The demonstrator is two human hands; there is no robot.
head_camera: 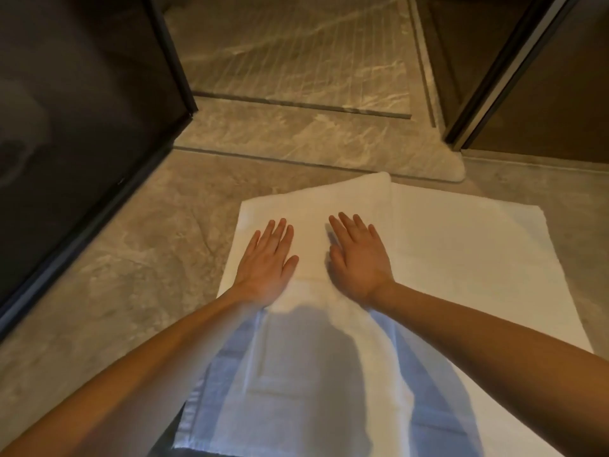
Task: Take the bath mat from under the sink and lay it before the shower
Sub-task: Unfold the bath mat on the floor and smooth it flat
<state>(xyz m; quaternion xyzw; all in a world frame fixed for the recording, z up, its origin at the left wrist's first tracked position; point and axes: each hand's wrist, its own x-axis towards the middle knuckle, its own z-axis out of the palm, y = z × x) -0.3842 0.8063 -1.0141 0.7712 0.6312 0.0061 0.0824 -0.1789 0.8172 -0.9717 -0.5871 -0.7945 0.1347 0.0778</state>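
A white bath mat (461, 258) lies on the stone floor in front of the shower entry, with its left part still folded over in a second layer. Both my hands rest flat on that folded layer, palms down and fingers spread. My left hand (267, 262) is near the mat's left edge. My right hand (357, 258) sits beside it, close to the fold line. Neither hand grips the fabric. My shadow darkens the near part of the mat.
The shower floor (290, 54) with ridged stone lies beyond a raised threshold (296, 133). A dark glass panel (66, 127) stands to the left. A dark door frame (494, 77) rises at the right. Bare floor (131, 258) spreads to the left of the mat.
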